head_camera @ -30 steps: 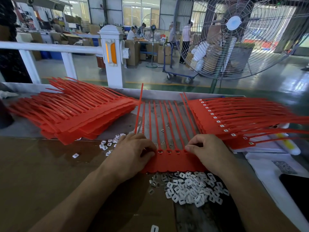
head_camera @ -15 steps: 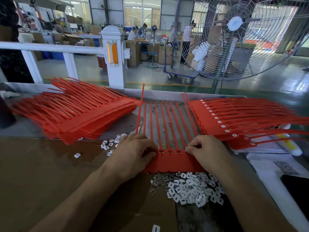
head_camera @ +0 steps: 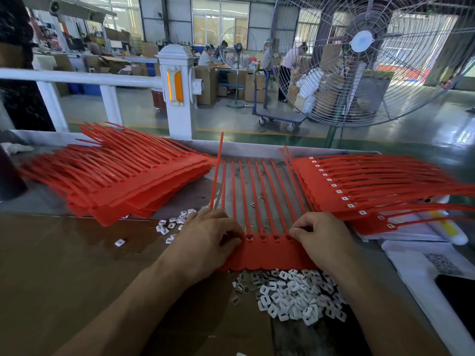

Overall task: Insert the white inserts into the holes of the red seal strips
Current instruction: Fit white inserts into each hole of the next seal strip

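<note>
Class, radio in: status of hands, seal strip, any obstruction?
Both hands, left and right, fingers pressing the red seal strip sheet. Insert pile close by. No obstruction seen.

One head-worn wide-angle camera looks forward and down from close above the workbench (head_camera: 38, 265), which fills the lower half of the frame. Both forearms enter from the bottom edge. The upper half opens onto the factory floor, with a large fan (head_camera: 365, 55) at upper right.

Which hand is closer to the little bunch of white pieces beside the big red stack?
Left. The left hand lies right beside the small white cluster, nearly touching it. The right hand sits across the red sheet, well away.
</note>
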`<state>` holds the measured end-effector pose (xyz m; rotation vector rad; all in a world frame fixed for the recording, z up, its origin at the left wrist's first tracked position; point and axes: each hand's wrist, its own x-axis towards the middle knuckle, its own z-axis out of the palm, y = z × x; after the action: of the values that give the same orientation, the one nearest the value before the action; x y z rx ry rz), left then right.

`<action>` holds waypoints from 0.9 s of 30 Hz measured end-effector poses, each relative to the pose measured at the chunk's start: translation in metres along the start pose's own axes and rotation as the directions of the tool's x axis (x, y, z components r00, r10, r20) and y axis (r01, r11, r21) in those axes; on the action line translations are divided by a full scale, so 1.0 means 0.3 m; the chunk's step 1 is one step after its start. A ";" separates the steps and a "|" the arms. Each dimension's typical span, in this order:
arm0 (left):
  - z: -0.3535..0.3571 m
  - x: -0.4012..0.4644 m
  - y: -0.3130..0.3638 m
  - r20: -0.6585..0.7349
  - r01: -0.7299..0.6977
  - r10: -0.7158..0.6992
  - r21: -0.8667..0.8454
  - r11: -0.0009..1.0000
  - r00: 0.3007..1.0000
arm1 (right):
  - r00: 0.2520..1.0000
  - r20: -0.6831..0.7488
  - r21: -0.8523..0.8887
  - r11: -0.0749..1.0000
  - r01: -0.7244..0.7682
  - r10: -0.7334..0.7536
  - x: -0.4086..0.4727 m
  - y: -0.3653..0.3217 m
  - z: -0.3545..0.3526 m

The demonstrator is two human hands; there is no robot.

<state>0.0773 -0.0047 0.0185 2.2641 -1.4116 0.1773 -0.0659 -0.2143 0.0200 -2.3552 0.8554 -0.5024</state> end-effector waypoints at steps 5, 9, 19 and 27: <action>0.001 0.002 -0.002 -0.001 -0.008 0.008 0.001 1.000 1.000 | 0.999 -0.026 -0.085 0.996 0.022 -0.024 -0.005 -0.010 0.004; 0.001 0.004 -0.003 0.004 -0.012 0.012 -0.001 1.000 1.000 | 0.985 0.079 -0.053 0.986 0.159 -0.155 -0.026 -0.034 -0.006; 0.009 0.010 -0.012 -0.012 -0.028 0.028 -0.010 1.000 1.000 | 0.709 0.519 0.098 0.857 0.506 -0.478 -0.101 -0.136 -0.015; 0.011 0.007 -0.016 -0.024 -0.025 0.025 -0.016 1.000 0.999 | 0.707 0.554 0.009 0.852 0.523 -0.440 -0.115 -0.157 -0.040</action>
<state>0.0821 -0.0064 0.0148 2.2250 -1.4245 0.1998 -0.0755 -0.1660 0.0537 -2.6548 -0.0063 0.0593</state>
